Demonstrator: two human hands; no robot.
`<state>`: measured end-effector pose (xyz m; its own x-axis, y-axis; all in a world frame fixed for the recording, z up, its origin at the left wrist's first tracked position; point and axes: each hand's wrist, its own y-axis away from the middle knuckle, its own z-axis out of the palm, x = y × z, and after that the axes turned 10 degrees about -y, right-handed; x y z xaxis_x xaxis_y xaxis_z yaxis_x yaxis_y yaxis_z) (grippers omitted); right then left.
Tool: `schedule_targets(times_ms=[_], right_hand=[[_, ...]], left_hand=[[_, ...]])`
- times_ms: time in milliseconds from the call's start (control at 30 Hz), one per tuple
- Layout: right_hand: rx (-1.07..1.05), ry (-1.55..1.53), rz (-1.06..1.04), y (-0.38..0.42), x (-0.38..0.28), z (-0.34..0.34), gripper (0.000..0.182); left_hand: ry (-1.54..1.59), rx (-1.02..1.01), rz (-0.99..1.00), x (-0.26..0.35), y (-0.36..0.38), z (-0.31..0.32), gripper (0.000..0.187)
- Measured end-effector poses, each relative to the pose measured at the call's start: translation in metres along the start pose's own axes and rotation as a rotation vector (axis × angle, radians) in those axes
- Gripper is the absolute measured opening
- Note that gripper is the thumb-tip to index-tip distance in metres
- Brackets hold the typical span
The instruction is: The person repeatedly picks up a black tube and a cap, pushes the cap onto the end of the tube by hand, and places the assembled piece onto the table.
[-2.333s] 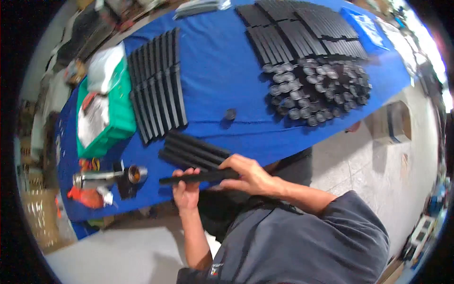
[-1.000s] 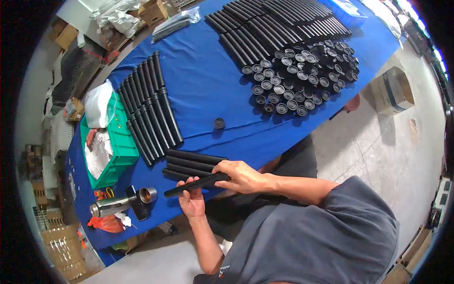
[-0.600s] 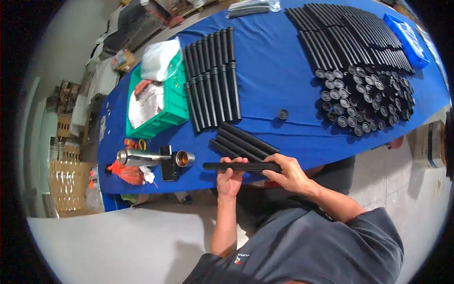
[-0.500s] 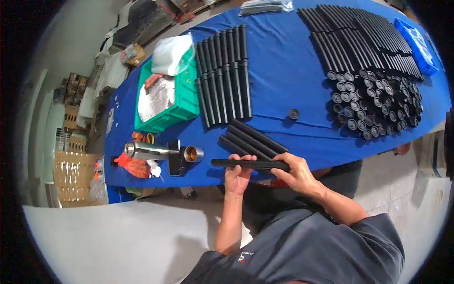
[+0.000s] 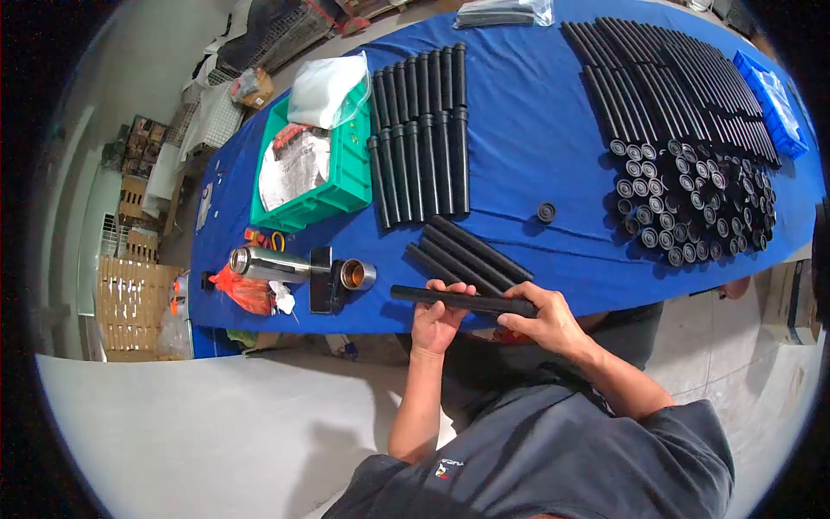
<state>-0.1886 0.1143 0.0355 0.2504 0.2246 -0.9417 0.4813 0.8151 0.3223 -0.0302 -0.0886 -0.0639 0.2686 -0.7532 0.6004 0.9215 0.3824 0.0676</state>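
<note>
A black tube [image 5: 467,302] lies across both hands at the table's near edge. My left hand [image 5: 439,320] is wrapped round its left part, palm up. The tube's right end is gripped by my right hand [image 5: 546,322], thumb below and fingers above. Just beyond the hands, several loose black tubes [image 5: 471,255] rest side by side at a slant on the blue cloth. A single round black cap [image 5: 545,212] sits to their right.
Capped tubes [image 5: 421,138] stand in two rows beside a green crate [image 5: 354,177]. A steel flask [image 5: 272,265], a metal cup [image 5: 358,275] and a red bag [image 5: 242,291] are at the left. Many round caps [image 5: 692,203], bare tubes [image 5: 666,78] and a blue tray [image 5: 771,102] fill the right.
The view has shifted slightly, so the table items appear a little displaced. Both hands keep hold of the same tube, nearly unchanged in pose.
</note>
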Motion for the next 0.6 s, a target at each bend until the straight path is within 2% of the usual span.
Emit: schedule_targets(times_ms=[67,167,267,367,600], right_hand=[[0.012,-0.078,0.04,-0.001,0.008,0.002,0.038],[0.064,0.132,-0.334,-0.004,0.023,0.003,0.036],[0.087,0.225,-0.566,-0.011,0.036,0.004,0.035],[0.057,0.19,-0.404,-0.005,0.023,0.005,0.035],[0.08,0.19,-0.439,-0.003,0.028,0.009,0.036]], left_hand=[[0.006,0.011,-0.001,0.0,0.0,0.003,0.034],[0.015,0.02,0.004,0.001,-0.002,0.007,0.034],[0.012,0.007,0.023,-0.001,-0.002,0.001,0.034],[0.006,0.003,0.019,0.0,-0.001,0.001,0.034],[0.009,0.006,0.019,-0.001,0.0,0.0,0.032]])
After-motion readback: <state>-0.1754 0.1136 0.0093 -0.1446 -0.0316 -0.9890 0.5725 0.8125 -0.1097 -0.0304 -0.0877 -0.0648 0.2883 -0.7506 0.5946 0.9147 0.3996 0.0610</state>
